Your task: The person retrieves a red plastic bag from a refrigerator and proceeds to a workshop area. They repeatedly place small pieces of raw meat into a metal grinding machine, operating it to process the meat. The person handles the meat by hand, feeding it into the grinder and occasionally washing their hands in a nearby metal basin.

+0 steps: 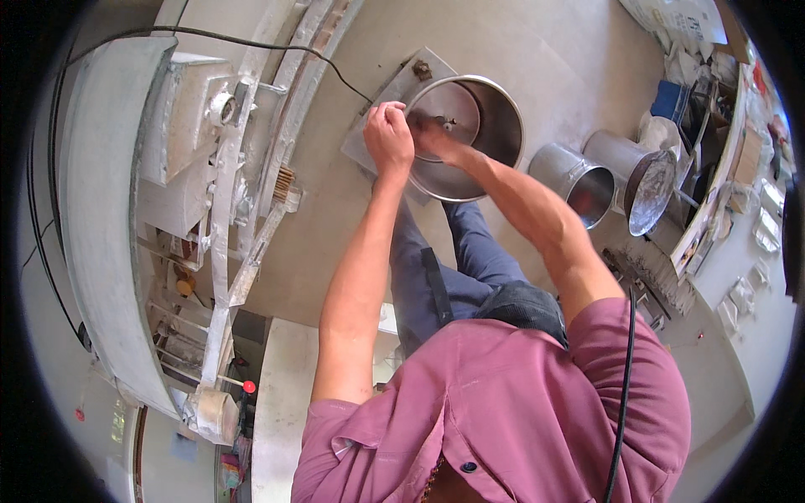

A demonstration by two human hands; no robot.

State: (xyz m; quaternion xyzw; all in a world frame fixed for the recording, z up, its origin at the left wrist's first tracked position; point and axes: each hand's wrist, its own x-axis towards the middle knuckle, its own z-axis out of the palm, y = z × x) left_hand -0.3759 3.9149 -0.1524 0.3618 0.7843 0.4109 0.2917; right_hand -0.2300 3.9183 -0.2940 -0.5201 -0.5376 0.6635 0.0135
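Before me a round stainless-steel drum (500, 126) stands with its mouth facing up on a flat metal base (371, 135). A small metal fitting (448, 122) sits at the middle of the drum's inner floor. My left hand (388, 139) is curled at the drum's left rim and grips it. Inside the drum, my right hand (434, 138) reaches down toward the left part of the floor and inner wall. Motion blurs its fingers, so whether they hold anything is unclear.
A knob (422, 69) tops the base's far end, and a black cable (277, 46) runs to it. A white-coated machine (220, 188) stands at left. To the right are a metal bucket (560, 173), a lidded metal container (613, 157) and a cluttered bench (723, 188).
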